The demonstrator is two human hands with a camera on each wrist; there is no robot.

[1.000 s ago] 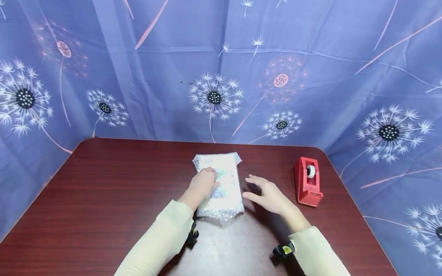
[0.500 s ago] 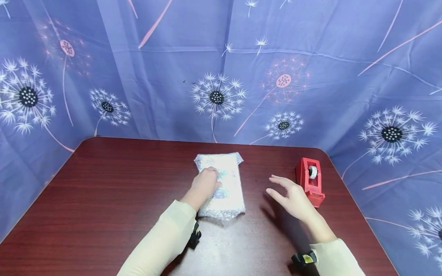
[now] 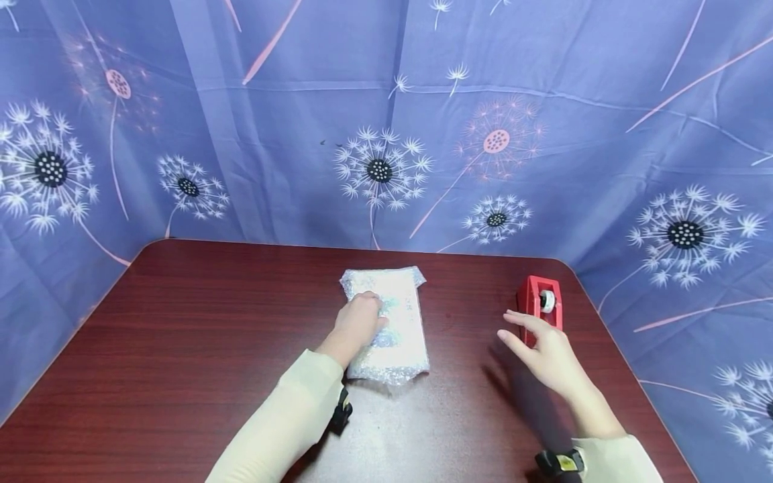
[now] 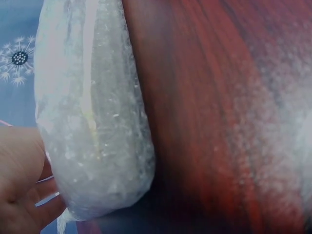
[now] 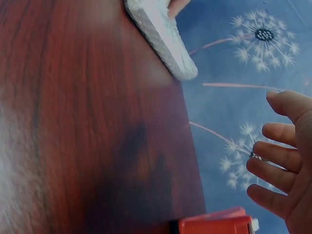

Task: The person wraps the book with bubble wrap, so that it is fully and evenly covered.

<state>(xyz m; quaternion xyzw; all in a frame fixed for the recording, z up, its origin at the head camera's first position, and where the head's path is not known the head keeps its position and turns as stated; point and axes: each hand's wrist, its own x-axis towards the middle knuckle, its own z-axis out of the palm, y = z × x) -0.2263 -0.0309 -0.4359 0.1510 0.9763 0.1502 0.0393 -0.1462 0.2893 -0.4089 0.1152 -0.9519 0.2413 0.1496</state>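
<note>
A flat package in bubble wrap [image 3: 401,335], with faint print showing through, lies on the table. My left hand [image 3: 357,320] rests on its top, pressing near the left side. In the left wrist view, the rounded wrapped end [image 4: 97,117] fills the left part and the fingers [image 4: 46,195] touch its far side, their tips partly hidden. My right hand [image 3: 549,352] hovers over the table, fingers loosely spread and holding nothing. Just beyond it stands a red tape dispenser [image 3: 533,298] with a small white tape roll [image 3: 547,301]; the hand hides its front end from the head camera.
The dark red wooden table [image 3: 211,335] has rounded back corners. A blue curtain with a dandelion print [image 3: 272,168] hangs behind and along the sides. Black cameras sit on both wrists, such as the right wrist camera [image 3: 558,463].
My right hand has moved rightward, away from the package's right side to in front of the tape dispenser. The left hand and package have stayed in place.
</note>
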